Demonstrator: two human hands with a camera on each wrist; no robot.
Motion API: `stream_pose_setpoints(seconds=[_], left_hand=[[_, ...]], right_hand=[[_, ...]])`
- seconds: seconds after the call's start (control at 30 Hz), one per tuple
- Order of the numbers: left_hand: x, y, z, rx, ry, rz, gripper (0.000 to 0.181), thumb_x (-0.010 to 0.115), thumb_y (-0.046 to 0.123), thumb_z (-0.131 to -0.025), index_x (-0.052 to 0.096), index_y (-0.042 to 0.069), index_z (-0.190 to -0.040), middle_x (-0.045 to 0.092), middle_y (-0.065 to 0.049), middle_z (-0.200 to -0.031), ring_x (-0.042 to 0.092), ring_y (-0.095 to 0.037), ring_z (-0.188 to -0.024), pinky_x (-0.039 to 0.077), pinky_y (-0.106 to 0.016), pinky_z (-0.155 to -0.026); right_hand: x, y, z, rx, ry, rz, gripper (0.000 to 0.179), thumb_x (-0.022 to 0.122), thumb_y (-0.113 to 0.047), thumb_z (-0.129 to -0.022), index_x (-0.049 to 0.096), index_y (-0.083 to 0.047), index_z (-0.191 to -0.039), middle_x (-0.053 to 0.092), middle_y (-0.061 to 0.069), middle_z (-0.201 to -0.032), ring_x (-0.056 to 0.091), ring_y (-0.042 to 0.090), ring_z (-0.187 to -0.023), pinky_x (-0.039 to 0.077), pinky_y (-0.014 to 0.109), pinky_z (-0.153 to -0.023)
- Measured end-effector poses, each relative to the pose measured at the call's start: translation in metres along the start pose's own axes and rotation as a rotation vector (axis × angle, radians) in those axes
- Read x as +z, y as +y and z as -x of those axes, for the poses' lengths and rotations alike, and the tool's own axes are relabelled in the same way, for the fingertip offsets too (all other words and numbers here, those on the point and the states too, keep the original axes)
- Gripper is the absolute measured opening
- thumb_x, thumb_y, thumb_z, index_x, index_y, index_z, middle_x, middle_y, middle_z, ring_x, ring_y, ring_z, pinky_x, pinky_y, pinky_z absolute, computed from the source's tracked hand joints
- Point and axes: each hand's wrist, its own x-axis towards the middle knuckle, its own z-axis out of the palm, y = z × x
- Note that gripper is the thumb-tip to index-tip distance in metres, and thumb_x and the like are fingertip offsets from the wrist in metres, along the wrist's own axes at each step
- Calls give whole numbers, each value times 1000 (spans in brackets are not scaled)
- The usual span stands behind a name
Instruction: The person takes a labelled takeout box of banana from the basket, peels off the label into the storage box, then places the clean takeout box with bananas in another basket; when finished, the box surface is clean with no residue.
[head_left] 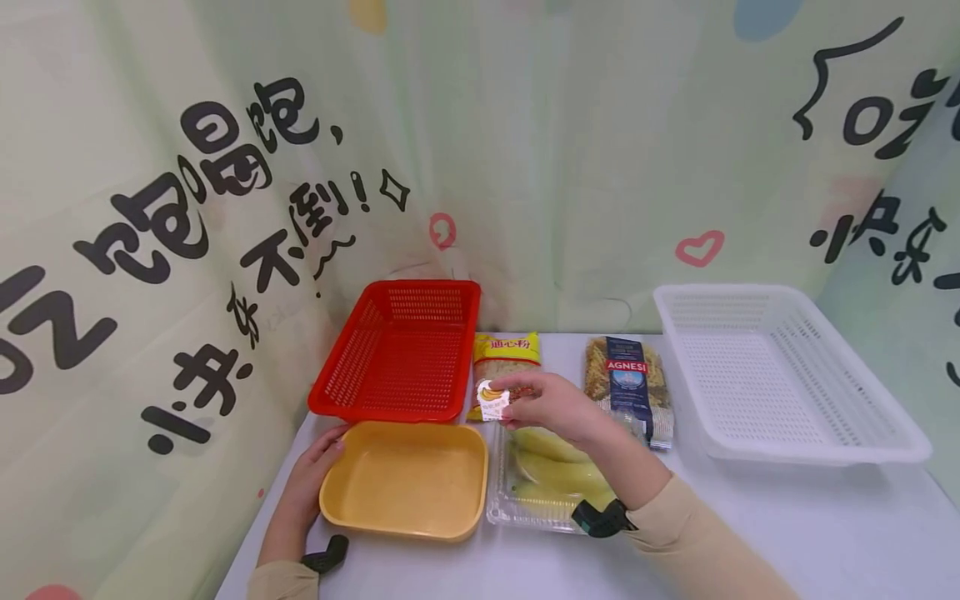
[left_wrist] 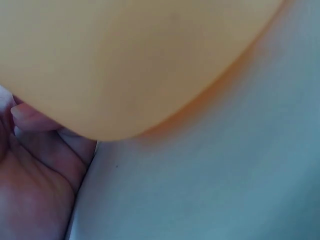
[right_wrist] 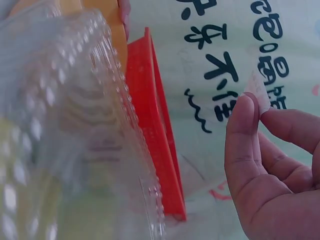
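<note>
My right hand (head_left: 547, 404) pinches a small white label (head_left: 492, 401) with a banana picture between thumb and fingertips. In the right wrist view the label (right_wrist: 257, 91) shows nearly edge-on. Below that hand, a clear plastic box (head_left: 498, 500) holds yellow bananas (head_left: 558, 475), partly hidden by the wrist. At the near left, my left hand (head_left: 303, 479) grips the left side of a yellow basin (head_left: 405, 479), thumb at the rim. The left wrist view shows curled fingers (left_wrist: 35, 119) against the basin's outer wall; the other fingers are hidden behind it.
A red basket (head_left: 397, 354) stands behind the basin. Behind the right hand lies a yellow-topped pasta bag (head_left: 506, 346); a dark-labelled AGNESI pasta bag (head_left: 626, 375) is to its right. A white basket (head_left: 787, 375) stands at the right. Printed curtains (head_left: 570, 167) enclose the white table (head_left: 750, 517).
</note>
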Motion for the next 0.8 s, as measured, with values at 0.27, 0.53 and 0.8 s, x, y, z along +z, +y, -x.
stream_pose_setpoints(seconds=[0.27,0.53,0.8], left_hand=[[1,2,0,-24,7,-16,54,56,45,-98,48,19,-145,53,0,-139,59,-5,-108,51,-17,-91],[1,3,0,-18,15,-44,56,55,46,-98,47,18,-145,50,-6,-146,58,-3,-108,50,-15,-90],[1,3,1,-7,21,-59,55,54,45,-99,47,16,-145,48,-8,-148,57,-4,-109,50,-15,-89]], right_hand=[[45,3,-21,54,0,27,34,73,-13,-87,70,-16,-121,69,13,-107,73,33,-89,58,46,-88],[89,4,-44,104,-41,-14,35,75,-6,-84,71,-12,-117,70,15,-95,74,31,-81,60,44,-83],[123,7,-56,129,-106,-68,30,74,-3,-85,71,-8,-115,69,12,-96,72,21,-72,61,38,-76]])
